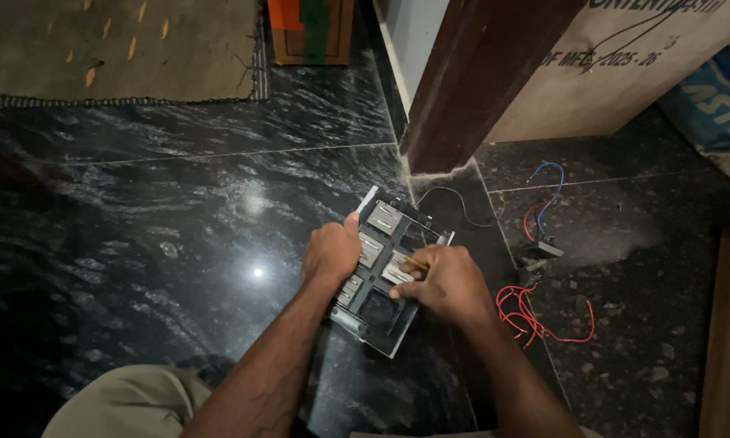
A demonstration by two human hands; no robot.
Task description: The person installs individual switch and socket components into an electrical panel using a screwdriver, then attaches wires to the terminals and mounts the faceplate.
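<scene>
A grey switch plate (379,313) with several switch modules set in a black frame lies face down on the dark floor. My left hand (330,253) grips its left edge and holds it steady. My right hand (444,283) is closed around a thin yellow-handled tool (414,264), probably a screwdriver, whose tip rests on a module near the plate's middle. A thin black wire (454,197) loops away from the plate's far corner.
Loose red wires (535,320) lie right of my right hand. Farther back a small part (546,250) sits with red and blue wires (547,195). A dark wooden door frame (478,81), a cardboard box (624,73), a rug (113,49) and a small box (310,31) stand at the back.
</scene>
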